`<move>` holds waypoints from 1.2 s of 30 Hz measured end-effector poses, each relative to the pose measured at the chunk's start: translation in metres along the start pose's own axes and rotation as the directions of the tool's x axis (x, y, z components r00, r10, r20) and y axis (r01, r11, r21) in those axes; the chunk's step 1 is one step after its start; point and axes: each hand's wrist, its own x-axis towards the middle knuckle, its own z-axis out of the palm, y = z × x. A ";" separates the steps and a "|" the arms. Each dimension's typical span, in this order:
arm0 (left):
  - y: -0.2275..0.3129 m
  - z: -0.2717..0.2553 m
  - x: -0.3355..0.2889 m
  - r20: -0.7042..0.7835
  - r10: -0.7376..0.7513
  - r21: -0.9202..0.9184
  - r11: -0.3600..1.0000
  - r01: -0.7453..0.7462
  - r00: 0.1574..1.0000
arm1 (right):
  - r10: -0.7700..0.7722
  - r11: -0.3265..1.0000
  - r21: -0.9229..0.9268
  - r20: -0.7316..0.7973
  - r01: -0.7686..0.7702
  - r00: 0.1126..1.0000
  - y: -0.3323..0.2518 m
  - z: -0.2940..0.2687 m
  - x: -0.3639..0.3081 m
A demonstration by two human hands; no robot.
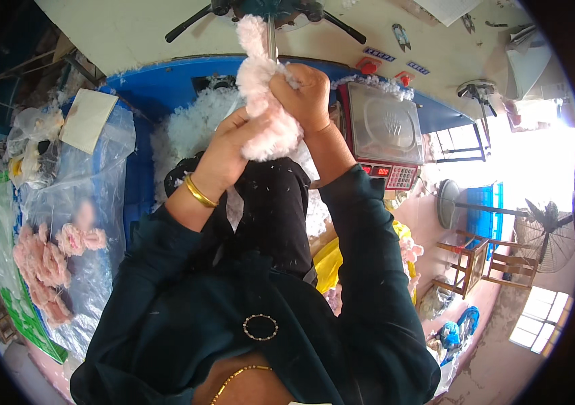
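A fluffy pale pink plush piece (270, 125) hangs upright in front of me, its upper part against a thin metal tube (272, 44) that comes down from a machine with black handles (267, 8). My left hand (230, 152) grips its lower left side, fingers closed on the plush. Higher up on the right, my right hand (304, 94) is closed around its middle, just below the tube. Whether the tube runs inside the plush is hidden by the fur and my fingers. White stuffing fluff (183, 128) lies loose behind my left hand.
Several pink plush pieces (41, 270) lie on clear plastic sheeting (102, 202) at left. A red scale (382, 128) stands right of my right forearm. Thread snips (401, 37) lie on the pale tabletop (341, 44). A yellow bag (328, 263), wooden stool (463, 260) and fan (547, 236) are at right.
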 end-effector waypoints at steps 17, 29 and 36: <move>-0.007 -0.018 0.034 0.141 0.341 0.957 0.194 -0.217 0.929 | -0.147 0.989 -0.036 -0.066 0.145 0.987 0.009 0.011 0.017; 0.033 -0.016 0.050 -0.023 0.053 0.164 0.985 -0.049 0.998 | 0.116 0.973 -0.197 -0.037 -0.121 0.993 -0.003 0.021 0.061; 0.034 -0.055 0.024 0.140 -0.149 -0.038 0.987 0.156 0.979 | 0.241 0.969 -0.071 0.056 -0.237 0.969 -0.023 0.006 0.018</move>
